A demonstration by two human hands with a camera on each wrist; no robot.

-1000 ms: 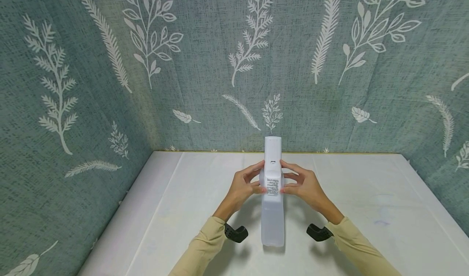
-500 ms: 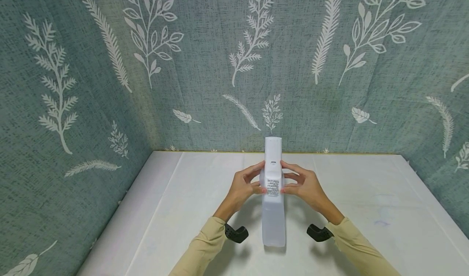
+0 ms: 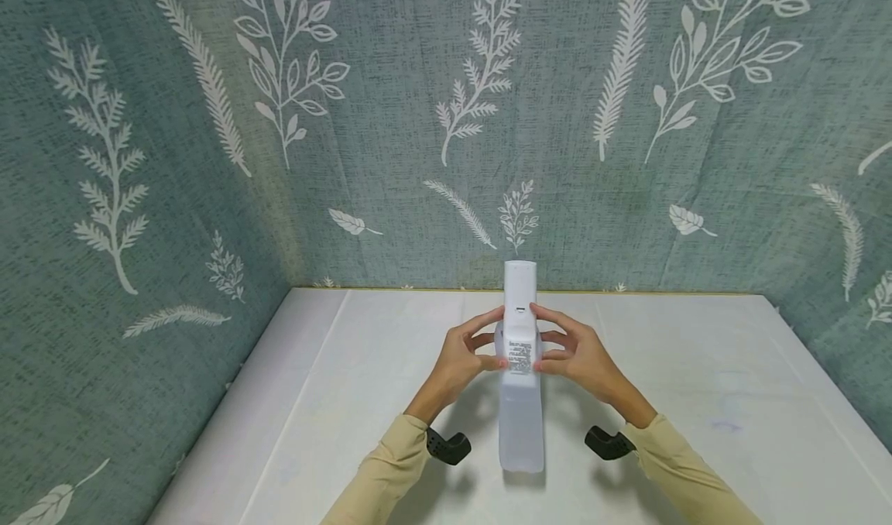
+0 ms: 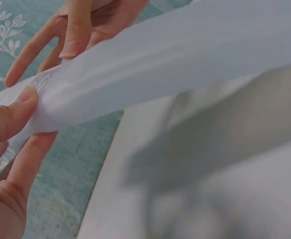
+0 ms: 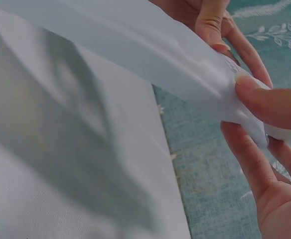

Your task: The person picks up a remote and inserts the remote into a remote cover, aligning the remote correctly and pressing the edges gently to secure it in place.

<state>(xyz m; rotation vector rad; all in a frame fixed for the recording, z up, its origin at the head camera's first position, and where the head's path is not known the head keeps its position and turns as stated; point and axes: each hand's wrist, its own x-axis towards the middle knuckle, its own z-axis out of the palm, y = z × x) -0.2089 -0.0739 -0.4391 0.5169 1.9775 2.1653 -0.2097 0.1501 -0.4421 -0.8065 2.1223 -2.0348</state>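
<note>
- Left hand (image 3: pixel 458 357) pinches between thumb (image 3: pixel 493 363) and bent fingers (image 3: pixel 481 323).
- Right hand (image 3: pixel 584 358) pinches likewise, turned toward the left one.
- Left forearm (image 3: pixel 385 467) and right forearm (image 3: pixel 683 467) stretch forward, both angled inward.

long device (image 3: pixel 519 281): white above, small dark slot (image 3: pixel 520 309), block of dark grey print (image 3: pixel 519 357) mid-body; lower section (image 3: pixel 521 432) plain pale grey-blue, though the wrist views are soft and the tint could be shade. sleeves (image 3: pixel 382 467) plain pale yellow-beige; wrist mounts (image 3: pixel 449 447) black. wall covering (image 3: pixel 390 122) muted grey-green, finely flecked, white leaf sprigs and feathery fronds, some outlined, some solid. tabletop (image 3: pixel 348 378) white, grey shadows, thin yellow line (image 3: pixel 390 289) along its back edge, faint violet smudge (image 3: pixel 726 425) at right.
</note>
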